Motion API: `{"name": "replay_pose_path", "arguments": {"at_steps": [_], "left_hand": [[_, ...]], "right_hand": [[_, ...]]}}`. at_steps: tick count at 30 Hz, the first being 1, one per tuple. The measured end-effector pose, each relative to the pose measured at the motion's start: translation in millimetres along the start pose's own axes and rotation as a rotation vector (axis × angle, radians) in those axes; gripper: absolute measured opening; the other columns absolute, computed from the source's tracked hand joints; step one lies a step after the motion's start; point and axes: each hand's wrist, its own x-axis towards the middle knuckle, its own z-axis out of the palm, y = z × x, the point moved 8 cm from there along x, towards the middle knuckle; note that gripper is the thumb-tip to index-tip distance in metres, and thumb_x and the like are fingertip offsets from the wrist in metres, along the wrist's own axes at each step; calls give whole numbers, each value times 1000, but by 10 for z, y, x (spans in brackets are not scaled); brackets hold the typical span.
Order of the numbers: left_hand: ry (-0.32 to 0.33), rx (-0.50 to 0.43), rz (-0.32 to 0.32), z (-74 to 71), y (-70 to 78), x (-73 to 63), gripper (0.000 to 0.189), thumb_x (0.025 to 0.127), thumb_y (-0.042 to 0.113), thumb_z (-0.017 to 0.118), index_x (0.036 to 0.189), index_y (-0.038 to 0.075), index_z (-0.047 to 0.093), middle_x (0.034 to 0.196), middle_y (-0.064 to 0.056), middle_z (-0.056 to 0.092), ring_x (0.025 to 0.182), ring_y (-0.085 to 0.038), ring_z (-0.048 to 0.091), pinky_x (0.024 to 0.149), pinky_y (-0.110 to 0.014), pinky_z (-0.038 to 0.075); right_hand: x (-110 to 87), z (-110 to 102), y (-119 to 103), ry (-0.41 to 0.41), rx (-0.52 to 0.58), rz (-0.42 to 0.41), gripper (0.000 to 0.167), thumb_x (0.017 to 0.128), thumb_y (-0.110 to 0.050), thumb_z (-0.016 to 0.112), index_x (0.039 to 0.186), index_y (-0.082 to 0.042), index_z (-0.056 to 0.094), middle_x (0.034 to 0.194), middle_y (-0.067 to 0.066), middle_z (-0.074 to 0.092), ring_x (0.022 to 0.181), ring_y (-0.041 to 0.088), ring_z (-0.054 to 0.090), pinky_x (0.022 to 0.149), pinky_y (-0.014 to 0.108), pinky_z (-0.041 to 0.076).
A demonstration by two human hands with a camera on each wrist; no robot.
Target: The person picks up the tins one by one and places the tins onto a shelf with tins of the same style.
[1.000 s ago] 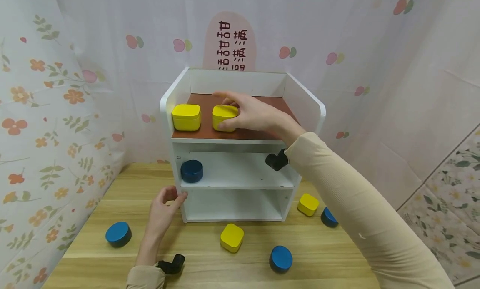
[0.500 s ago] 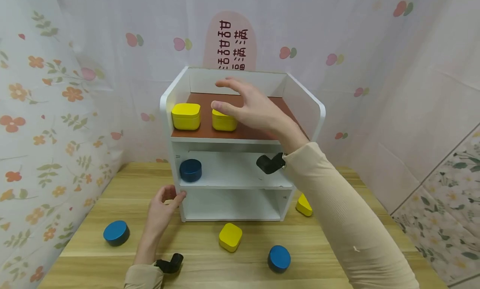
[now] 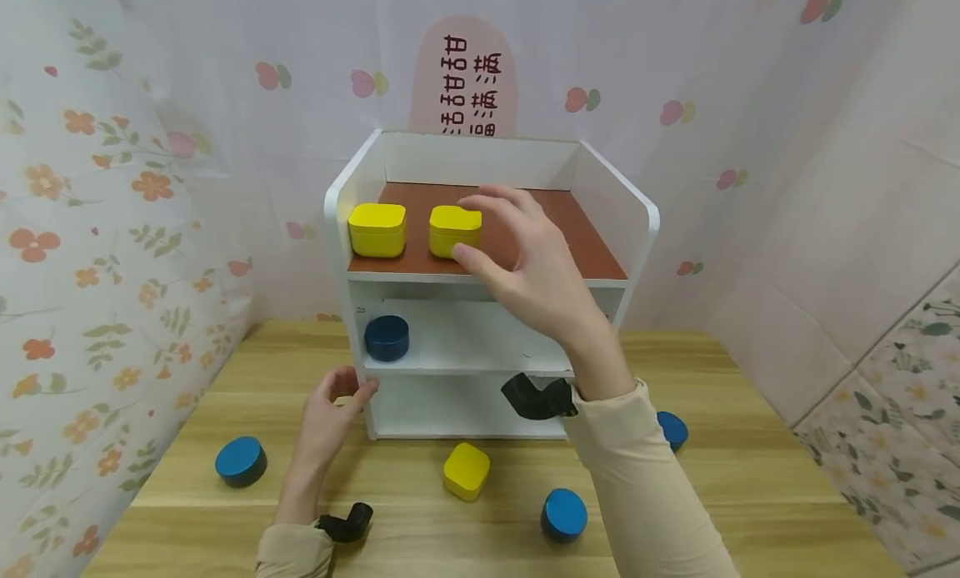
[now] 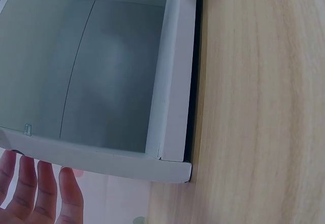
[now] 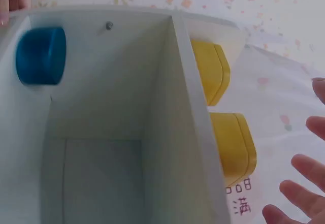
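A white shelf unit (image 3: pixel 491 283) with a brown top board stands on the table. Two yellow rounded square tins sit on its top: the left tin (image 3: pixel 377 230) by the side wall, the second tin (image 3: pixel 453 232) a little to the right. My right hand (image 3: pixel 536 266) hovers in front and to the right of the second tin, fingers spread, holding nothing. My left hand (image 3: pixel 330 407) holds the shelf's left side panel low down, thumb at its front edge, fingers against its outer face. On the middle shelf, at the left, is a blue round tin (image 3: pixel 387 338).
On the wooden table (image 3: pixel 397 528) lie a yellow tin (image 3: pixel 467 471) in front of the shelf, a blue tin (image 3: pixel 564 515) right of it, and another blue tin (image 3: pixel 241 461) at left. A further blue tin (image 3: pixel 672 431) is partly behind my right sleeve. A patterned curtain hangs behind.
My right hand has let go of the second yellow tin on the top board, lifted, and drawn back toward me and to the right. The left hand stays at the shelf panel.
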Motion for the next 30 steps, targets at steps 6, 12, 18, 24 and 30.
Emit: {"name": "replay_pose_path", "arguments": {"at_steps": [6, 12, 18, 24, 30], "left_hand": [[-6, -13, -28, 27, 104, -69, 35, 93, 25, 70, 116, 2, 57, 108, -13, 57, 100, -19, 50, 79, -27, 44], [-6, -6, -26, 31, -34, -22, 38, 92, 30, 70, 118, 4, 56, 110, -10, 57, 101, -17, 49, 80, -26, 43], [3, -13, -2, 26, -16, -21, 39, 92, 33, 70, 115, 4, 57, 108, -11, 57, 100, -18, 50, 80, -28, 43], [6, 12, -2, 10, -5, -13, 40, 93, 34, 69, 116, 4, 57, 107, -12, 57, 100, -18, 49, 80, -28, 43], [9, 22, -2, 4, -4, -5, 42, 92, 35, 69, 117, 4, 56, 108, -12, 57, 101, -18, 50, 80, -27, 43]], "right_hand": [[-364, -23, 1, 113, 50, -12, 38, 90, -19, 71, 125, -8, 63, 141, 3, 48, 129, 17, 42, 103, 45, 36], [-728, -88, 25, 307, 173, -12, 29, 88, -6, 70, 116, -6, 66, 133, 2, 54, 121, 18, 48, 95, 42, 42], [-1084, -27, 140, 399, 253, 36, 27, 85, 6, 68, 111, -2, 66, 127, 6, 57, 117, 24, 50, 93, 37, 43], [-1435, 159, 312, 415, 325, 117, 25, 86, 11, 65, 110, 0, 65, 124, 9, 56, 115, 26, 50, 93, 34, 43], [-1741, 440, 530, 414, 376, 225, 24, 88, 11, 64, 108, -2, 65, 119, 11, 56, 111, 23, 51, 91, 31, 45]]}}
